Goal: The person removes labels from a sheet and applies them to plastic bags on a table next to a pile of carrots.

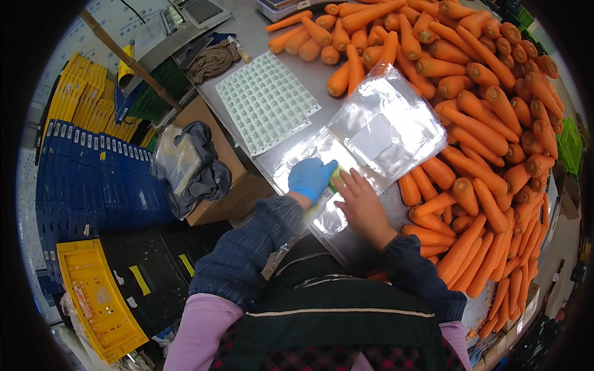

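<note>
Clear plastic bags (325, 222) lie on the metal table before me. My left hand (310, 177), in a blue glove, rests on them, its fingertips at a small green-printed patch (334, 180). My bare right hand (358, 200) lies with fingers spread just right of that patch, over the same bags. Whether either hand pinches anything is hidden or too small to tell. Beyond my hands is a stack of clear bags (408, 125) with a pale square (374, 137) on it. A sheet of small printed labels (267, 102) lies to the upper left.
Loose carrots (482, 125) are heaped along the right and far side. A cardboard box (222, 195) holding dark cloth (211, 171) and plastic stands left of the table. Farther left are stacked blue crates (102, 176) and a yellow crate (100, 297). Brown cloth (216, 60) lies near the far left corner.
</note>
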Demonstrator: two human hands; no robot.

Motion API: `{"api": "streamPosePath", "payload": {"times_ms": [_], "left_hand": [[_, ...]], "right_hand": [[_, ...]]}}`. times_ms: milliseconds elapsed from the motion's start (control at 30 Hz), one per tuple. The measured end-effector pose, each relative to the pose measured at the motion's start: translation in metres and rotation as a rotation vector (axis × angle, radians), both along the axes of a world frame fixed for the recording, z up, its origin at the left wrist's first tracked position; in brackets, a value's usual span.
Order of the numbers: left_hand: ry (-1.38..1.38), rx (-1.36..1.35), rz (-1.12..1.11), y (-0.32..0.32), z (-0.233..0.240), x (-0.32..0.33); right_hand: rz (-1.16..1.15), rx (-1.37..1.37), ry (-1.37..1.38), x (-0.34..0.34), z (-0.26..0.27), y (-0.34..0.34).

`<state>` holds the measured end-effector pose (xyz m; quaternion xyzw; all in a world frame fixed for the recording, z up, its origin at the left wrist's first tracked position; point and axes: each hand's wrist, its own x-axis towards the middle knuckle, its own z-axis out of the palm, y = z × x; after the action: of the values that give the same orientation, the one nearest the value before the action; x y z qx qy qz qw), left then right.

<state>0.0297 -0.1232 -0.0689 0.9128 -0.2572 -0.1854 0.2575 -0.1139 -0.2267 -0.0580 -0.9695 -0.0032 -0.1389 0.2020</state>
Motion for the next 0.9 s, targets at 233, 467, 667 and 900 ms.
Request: {"api": "streamPosePath", "payload": {"times_ms": [233,467,667,900], "left_hand": [[0.415,0.132,-0.306,0.069,0.062,-0.007],[0.713,-0.439,0.117,0.126,0.066,-0.039],[0.720,-0.551,0.142,0.125,0.062,-0.042],[0.794,-0.572,0.122,0.100,0.055,-0.042]], "right_hand": [[-0.002,-0.021,0.040,-0.009,-0.011,-0.001],[-0.032,0.319,-0.021,-0.015,-0.001,-0.005],[-0.176,0.264,-0.114,-0.006,-0.003,-0.009],[-0.628,0.750,-0.186,-0.019,0.028,-0.035]]}}
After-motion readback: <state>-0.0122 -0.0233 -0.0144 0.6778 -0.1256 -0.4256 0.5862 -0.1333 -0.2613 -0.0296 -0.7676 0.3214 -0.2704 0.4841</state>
